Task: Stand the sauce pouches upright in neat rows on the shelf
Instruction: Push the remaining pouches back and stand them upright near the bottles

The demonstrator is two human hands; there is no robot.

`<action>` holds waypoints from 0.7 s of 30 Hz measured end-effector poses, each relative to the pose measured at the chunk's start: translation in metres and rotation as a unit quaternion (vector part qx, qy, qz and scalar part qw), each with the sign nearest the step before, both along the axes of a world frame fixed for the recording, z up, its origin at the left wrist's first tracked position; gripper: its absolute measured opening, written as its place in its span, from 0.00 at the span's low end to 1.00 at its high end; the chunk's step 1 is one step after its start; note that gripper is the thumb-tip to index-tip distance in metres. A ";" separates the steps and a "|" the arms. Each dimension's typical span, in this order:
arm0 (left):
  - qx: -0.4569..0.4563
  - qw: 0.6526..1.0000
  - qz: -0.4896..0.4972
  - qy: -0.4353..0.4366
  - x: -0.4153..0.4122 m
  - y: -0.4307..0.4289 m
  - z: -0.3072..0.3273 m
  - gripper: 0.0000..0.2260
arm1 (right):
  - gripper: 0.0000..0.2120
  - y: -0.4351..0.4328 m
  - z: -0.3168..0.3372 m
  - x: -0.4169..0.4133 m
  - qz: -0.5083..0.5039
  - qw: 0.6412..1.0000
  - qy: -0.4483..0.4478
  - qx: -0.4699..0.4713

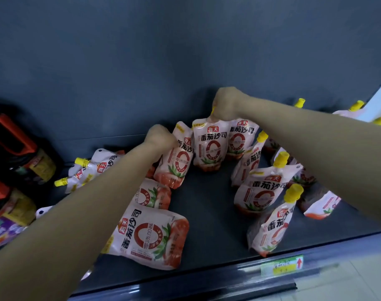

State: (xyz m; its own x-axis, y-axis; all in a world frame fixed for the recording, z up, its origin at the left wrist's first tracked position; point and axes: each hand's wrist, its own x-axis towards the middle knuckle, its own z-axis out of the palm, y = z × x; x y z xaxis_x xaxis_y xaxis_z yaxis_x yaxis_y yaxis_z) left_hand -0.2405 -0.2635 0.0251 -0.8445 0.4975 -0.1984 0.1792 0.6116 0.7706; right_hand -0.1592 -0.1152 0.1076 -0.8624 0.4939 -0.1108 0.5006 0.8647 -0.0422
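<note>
White tomato sauce pouches with yellow caps stand and lie on a dark shelf (209,205). My left hand (160,137) grips the top of a tilted pouch (176,161) near the back. My right hand (228,103) grips the cap end of an upright pouch (210,146) beside it. Another upright pouch (241,137) stands right behind. Two pouches lie flat in front left, one large (150,235) and one partly under my forearm (154,194). Several upright pouches (261,192) stand in a row at the right.
Two pouches (92,170) lie on their sides at the left. Dark bottles with orange handles (18,153) stand at the far left. A green price tag (281,266) sits on the shelf's front edge. More yellow-capped pouches (356,107) show at the far right.
</note>
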 end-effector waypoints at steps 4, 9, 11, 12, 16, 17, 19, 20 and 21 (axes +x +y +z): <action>0.054 0.994 0.063 0.067 -0.001 -0.014 0.008 0.05 | 0.17 0.006 -0.005 -0.017 -0.020 0.999 0.034 0.017; 0.117 0.984 0.115 0.068 -0.003 -0.033 0.009 0.11 | 0.17 0.000 -0.010 -0.032 -0.015 0.999 0.046 0.011; 0.142 0.982 0.117 0.044 -0.001 -0.038 0.007 0.13 | 0.17 -0.004 -0.010 -0.036 -0.001 0.999 0.035 0.005; 0.150 0.981 0.119 0.035 0.000 -0.041 0.005 0.14 | 0.16 -0.006 -0.009 -0.038 0.007 1.000 0.031 0.000; 0.161 0.979 0.126 0.006 0.002 -0.049 0.002 0.14 | 0.12 -0.010 -0.003 -0.039 0.038 0.999 0.018 -0.005; 0.164 0.978 0.128 0.000 0.003 -0.051 0.001 0.14 | 0.10 -0.010 -0.003 -0.038 0.038 0.999 0.026 -0.010; 0.168 0.976 0.136 -0.010 0.004 -0.053 0.001 0.14 | 0.09 -0.008 -0.005 -0.037 0.033 0.998 0.049 -0.016; 0.171 0.975 0.141 -0.013 0.005 -0.055 0.001 0.14 | 0.10 -0.007 -0.007 -0.037 0.029 0.998 0.059 -0.013; 0.173 0.974 0.146 -0.015 0.006 -0.056 0.001 0.14 | 0.12 -0.006 -0.008 -0.036 0.022 0.997 0.070 -0.008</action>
State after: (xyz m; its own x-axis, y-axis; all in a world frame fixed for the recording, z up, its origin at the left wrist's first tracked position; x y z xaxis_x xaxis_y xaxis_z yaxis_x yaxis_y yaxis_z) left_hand -0.2341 -0.3196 0.0262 -0.9563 0.2787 -0.0888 0.0103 0.3354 0.9420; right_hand -0.1951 -0.1212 0.0999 -0.8908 0.4544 0.0035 0.4505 0.8842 -0.1232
